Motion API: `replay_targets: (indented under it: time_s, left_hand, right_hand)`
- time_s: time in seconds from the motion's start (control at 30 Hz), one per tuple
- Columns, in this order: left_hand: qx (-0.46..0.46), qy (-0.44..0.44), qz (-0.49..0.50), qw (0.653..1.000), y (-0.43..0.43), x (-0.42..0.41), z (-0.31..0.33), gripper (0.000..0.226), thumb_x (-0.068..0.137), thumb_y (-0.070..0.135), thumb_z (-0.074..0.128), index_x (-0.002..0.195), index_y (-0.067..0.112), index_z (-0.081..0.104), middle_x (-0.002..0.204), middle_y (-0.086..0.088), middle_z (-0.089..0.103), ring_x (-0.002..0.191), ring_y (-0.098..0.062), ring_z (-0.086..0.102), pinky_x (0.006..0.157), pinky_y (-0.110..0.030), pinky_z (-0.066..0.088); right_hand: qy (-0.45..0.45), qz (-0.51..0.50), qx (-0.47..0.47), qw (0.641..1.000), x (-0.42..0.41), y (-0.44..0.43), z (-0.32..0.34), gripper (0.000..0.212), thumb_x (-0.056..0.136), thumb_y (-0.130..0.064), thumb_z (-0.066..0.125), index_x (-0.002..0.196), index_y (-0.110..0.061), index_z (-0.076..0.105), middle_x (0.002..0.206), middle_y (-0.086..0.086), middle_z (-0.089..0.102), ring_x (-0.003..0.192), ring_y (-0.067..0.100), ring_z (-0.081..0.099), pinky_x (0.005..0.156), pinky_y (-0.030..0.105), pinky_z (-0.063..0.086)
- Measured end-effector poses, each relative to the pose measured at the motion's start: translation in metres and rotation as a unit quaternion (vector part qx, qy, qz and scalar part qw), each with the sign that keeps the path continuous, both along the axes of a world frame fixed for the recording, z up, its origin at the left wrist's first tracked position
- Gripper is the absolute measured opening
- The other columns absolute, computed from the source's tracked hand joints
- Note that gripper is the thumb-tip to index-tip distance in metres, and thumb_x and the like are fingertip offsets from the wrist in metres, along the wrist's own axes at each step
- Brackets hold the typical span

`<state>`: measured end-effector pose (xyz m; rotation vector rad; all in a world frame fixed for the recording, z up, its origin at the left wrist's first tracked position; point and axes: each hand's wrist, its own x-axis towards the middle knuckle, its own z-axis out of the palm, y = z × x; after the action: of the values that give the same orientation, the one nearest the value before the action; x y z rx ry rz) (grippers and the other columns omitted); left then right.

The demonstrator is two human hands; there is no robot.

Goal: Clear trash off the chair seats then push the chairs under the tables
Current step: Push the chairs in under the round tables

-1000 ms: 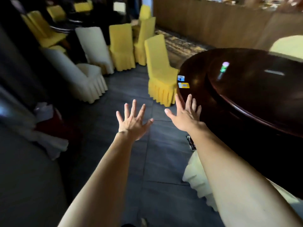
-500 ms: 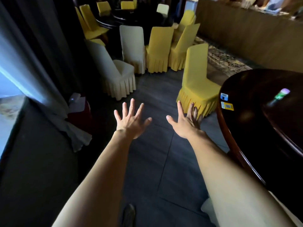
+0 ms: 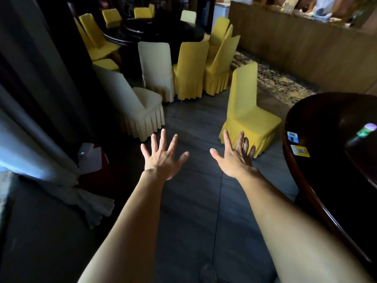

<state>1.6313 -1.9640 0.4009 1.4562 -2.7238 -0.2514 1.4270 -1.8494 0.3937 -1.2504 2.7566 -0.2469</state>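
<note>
Both my arms reach forward over the dark tiled floor. My left hand (image 3: 163, 158) is open with fingers spread and holds nothing. My right hand (image 3: 236, 158) is open too, its fingertips just short of the skirt of a yellow covered chair (image 3: 247, 111). That chair stands out from the dark round table (image 3: 330, 127) at the right, its seat bare. A cream covered chair (image 3: 132, 101) stands apart at the left, seat bare as well. Further back, several yellow and cream chairs (image 3: 189, 68) crowd around a second dark round table (image 3: 161, 31).
A grey tied curtain (image 3: 36, 127) hangs at the left, with a red bin (image 3: 95, 170) holding white paper beside it. Two stickers (image 3: 295, 144) lie on the near table's edge. A wooden counter (image 3: 306, 43) runs along the back right, above a patterned rug (image 3: 273, 78).
The view has swung left and forward: the near table slid to the right edge, the yellow chair and far table group came closer. Both hands stayed open and spread.
</note>
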Motion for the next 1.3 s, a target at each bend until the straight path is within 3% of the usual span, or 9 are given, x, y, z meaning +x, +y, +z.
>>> replay_targets:
  time_s: [0.2,0.67,1.0,1.3]
  left_hand:
    - [0.016,-0.007,0.001,1.0,-0.08,-0.043,-0.013,0.082,0.085,0.082,0.015,0.153,0.042,-0.005,0.163,0.002,-0.024,0.15,-0.032,-0.018,0.114,-0.067,-0.006]
    - [-0.008,-0.018,-0.002,1.0,-0.285,-0.23,-0.006,0.089,0.074,0.089,-0.003,0.15,0.044,-0.013,0.16,0.001,-0.029,0.147,-0.034,-0.023,0.111,-0.069,-0.009]
    - [0.009,-0.029,-0.037,0.999,-0.405,-0.33,-0.019,0.079,0.087,0.078,0.011,0.154,0.039,-0.005,0.161,-0.003,-0.027,0.147,-0.036,-0.021,0.113,-0.069,-0.007]
    - [0.025,0.007,-0.052,0.998,-0.573,-0.442,-0.015,0.076,0.092,0.073,0.023,0.154,0.04,-0.004,0.164,0.0,-0.021,0.149,-0.034,-0.017,0.115,-0.07,-0.002]
  right_hand:
    - [0.008,0.0,-0.004,1.0,-0.05,-0.076,-0.013,0.084,0.087,-0.079,0.024,0.152,-0.042,-0.013,0.161,0.017,-0.019,0.149,0.035,-0.009,0.115,0.059,-0.006]
    - [-0.023,-0.028,-0.046,0.998,-0.245,-0.274,0.003,0.085,0.086,-0.08,0.024,0.153,-0.04,-0.011,0.162,0.019,-0.013,0.149,0.038,-0.008,0.115,0.06,-0.006]
    - [-0.036,-0.03,-0.014,0.999,-0.344,-0.381,-0.025,0.089,0.085,-0.081,0.026,0.154,-0.038,-0.01,0.162,0.02,-0.014,0.149,0.039,-0.008,0.115,0.06,-0.008]
    - [-0.017,-0.068,-0.022,0.997,-0.448,-0.533,-0.023,0.089,0.085,-0.082,0.027,0.154,-0.037,-0.008,0.163,0.02,-0.01,0.149,0.04,-0.003,0.115,0.061,-0.005]
